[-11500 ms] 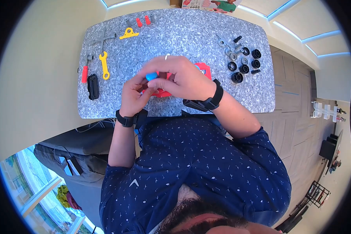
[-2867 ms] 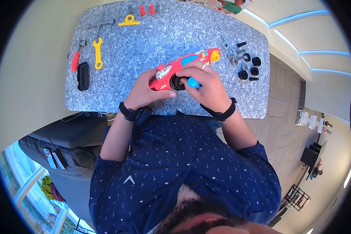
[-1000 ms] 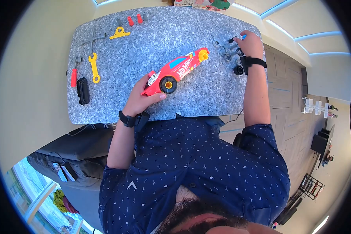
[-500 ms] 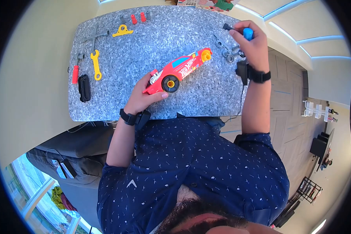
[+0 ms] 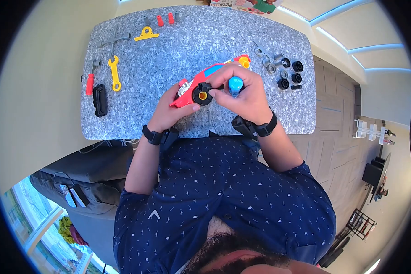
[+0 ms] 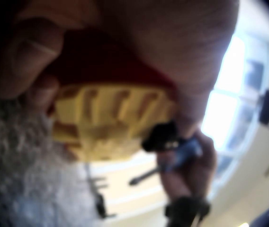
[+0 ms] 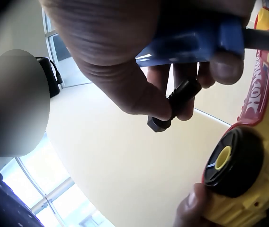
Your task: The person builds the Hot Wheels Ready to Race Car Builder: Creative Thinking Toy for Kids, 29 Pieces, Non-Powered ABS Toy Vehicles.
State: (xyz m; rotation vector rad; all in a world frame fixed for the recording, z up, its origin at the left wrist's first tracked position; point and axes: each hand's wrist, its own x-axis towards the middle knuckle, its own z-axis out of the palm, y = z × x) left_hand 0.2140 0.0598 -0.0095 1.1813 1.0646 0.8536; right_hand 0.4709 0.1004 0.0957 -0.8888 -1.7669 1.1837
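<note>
My left hand (image 5: 166, 112) grips the rear of a red toy race car (image 5: 197, 79), thumb near its black wheel (image 7: 236, 163) with a yellow hub. The car's yellow underside (image 6: 111, 118) fills the left wrist view, blurred. Close beside the wheel, my right hand (image 5: 246, 100) pinches a black toy bolt (image 7: 178, 101) between thumb and fingertips. The same hand keeps a blue-handled screwdriver (image 5: 235, 85) tucked in its palm, its grey shaft (image 7: 264, 39) pointing toward the car in the right wrist view.
Black wheels (image 5: 297, 66) and grey parts (image 5: 271, 68) lie at the table's right. On the left are a yellow wrench (image 5: 114, 75), a grey cross-shaped wrench (image 5: 114, 41), a red-handled tool (image 5: 90, 84) and a black part (image 5: 100, 100). A yellow piece (image 5: 146, 34) lies farther back.
My right hand reached to the parts at the far right, picked up the black bolt, and came back beside the wheel. My left hand has kept its grip on the car.
</note>
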